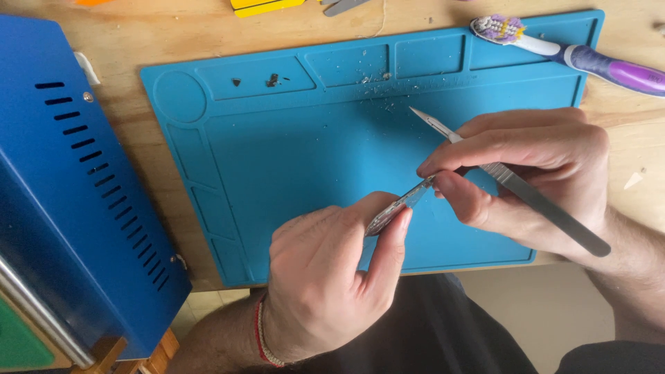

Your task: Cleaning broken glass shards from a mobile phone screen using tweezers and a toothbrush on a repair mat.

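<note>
Your left hand (325, 277) pinches a thin metal strip (400, 206) above the blue mat (291, 166), your right hand (533, 173) grips a scalpel (526, 194) against it, scrapings lie at 12 o'clock, work looks unfinished.

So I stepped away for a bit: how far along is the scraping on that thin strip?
Some is done: loose flakes and dark bits lie on the blue mat. In hand: the left hand pinches the thin metal strip while the right hand holds the scalpel beside it. What is left cannot be judged, since the strip's surface is too small to read. The toothbrush lies untouched.
</note>
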